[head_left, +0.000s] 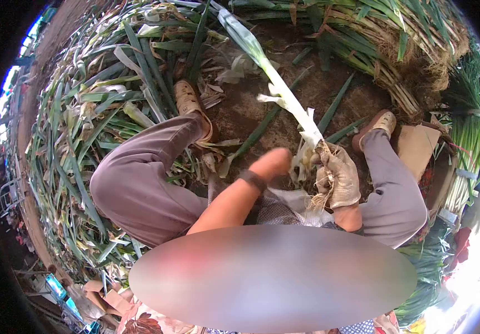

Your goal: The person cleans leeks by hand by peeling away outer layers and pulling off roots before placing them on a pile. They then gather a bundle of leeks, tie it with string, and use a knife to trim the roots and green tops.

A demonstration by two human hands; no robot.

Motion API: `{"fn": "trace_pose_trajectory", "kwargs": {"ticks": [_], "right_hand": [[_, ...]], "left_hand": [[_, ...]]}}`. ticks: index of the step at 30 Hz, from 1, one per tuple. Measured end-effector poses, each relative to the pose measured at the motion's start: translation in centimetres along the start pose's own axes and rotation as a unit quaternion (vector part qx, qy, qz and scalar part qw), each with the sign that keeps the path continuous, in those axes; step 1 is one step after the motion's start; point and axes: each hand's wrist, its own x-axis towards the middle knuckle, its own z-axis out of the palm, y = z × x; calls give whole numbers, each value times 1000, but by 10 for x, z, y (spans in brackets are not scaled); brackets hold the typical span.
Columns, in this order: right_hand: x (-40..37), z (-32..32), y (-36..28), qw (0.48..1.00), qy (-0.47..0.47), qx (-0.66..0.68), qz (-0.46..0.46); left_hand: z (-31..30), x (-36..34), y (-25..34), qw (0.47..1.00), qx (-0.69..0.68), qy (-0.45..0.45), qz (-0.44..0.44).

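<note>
1. Our right hand point(338, 179), in a soiled beige knitted glove, is closed around the root end of a long leek with a white shank and green top point(289, 97).
2. The leek slants across the space between our legs: root end low beside the glove, green top reaching up and to the left. A pale strip of loose skin point(272, 99) juts from its white part, and stringy tan roots point(319, 201) hang below our gloved fingers.
3. Our left hand point(273, 162), bare and with a dark band point(253, 180) at the wrist, is just left of the leek's lower end, apart from it. The hand is blurred – its fingers look curled, but we cannot tell whether they grip anything.
4. We sit with knees spread, in greyish-mauve trousers point(134, 186), with a grey dotted cloth point(278, 207) between our thighs.
5. Our tan perforated shoes point(189, 99) rest on the brown dirt floor point(240, 108), where long green leaf strips point(336, 103) lie scattered.
6. A deep heap of green and yellowing leaves point(73, 167) fills the left side. At the upper right lie stacked leeks with bushy brown roots point(401, 42).
7. By our right shin is a flat piece of brown cardboard point(417, 147) – beyond it, bundled green stalks with pale lower ends point(463, 181).
</note>
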Motion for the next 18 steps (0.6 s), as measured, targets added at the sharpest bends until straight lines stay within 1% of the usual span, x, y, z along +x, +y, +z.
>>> {"fn": "trace_pose_trajectory", "kwargs": {"ticks": [1, 3, 4, 5, 6, 7, 8, 11, 12, 13, 15, 17, 18], "right_hand": [[-2, 1, -1, 1000, 6, -14, -2], [-6, 5, -3, 999, 16, -41, -7], [-6, 6, -3, 998, 18, -59, -7], [-6, 6, -2, 997, 21, -76, -6], [-7, 6, -2, 995, 25, -93, -4], [-8, 6, 0, 995, 20, -101, -7], [-9, 7, 2, 994, 16, -108, -9], [-9, 8, 5, 991, 14, -130, -14], [-10, 10, 3, 990, 19, -138, -17], [-11, 11, 2, 989, 24, -145, -21], [-3, 3, 6, 989, 57, -134, -36], [7, -8, 10, 989, 81, -110, -48], [13, -13, 11, 990, 87, -92, -54]], "left_hand": [[-30, -18, 12, 991, -70, 69, -92], [-69, -28, 3, 947, -71, 176, -259], [-83, -21, -21, 924, -171, 229, -255], [-90, -14, -38, 889, -268, 278, -247], [-116, -25, -14, 784, -506, 282, -222], [-142, -36, 13, 627, -709, 264, -183], [-140, -29, 3, 592, -768, 226, -89], [-150, -32, 47, 690, -690, 217, -35], [-147, -27, 48, 778, -576, 251, -2], [-139, -29, 49, 787, -570, 233, -32], [-129, -37, 56, 807, -542, 227, -58], [-130, -56, 79, 846, -510, 127, -93], [-135, -71, 95, 894, -438, 67, -72]]}}
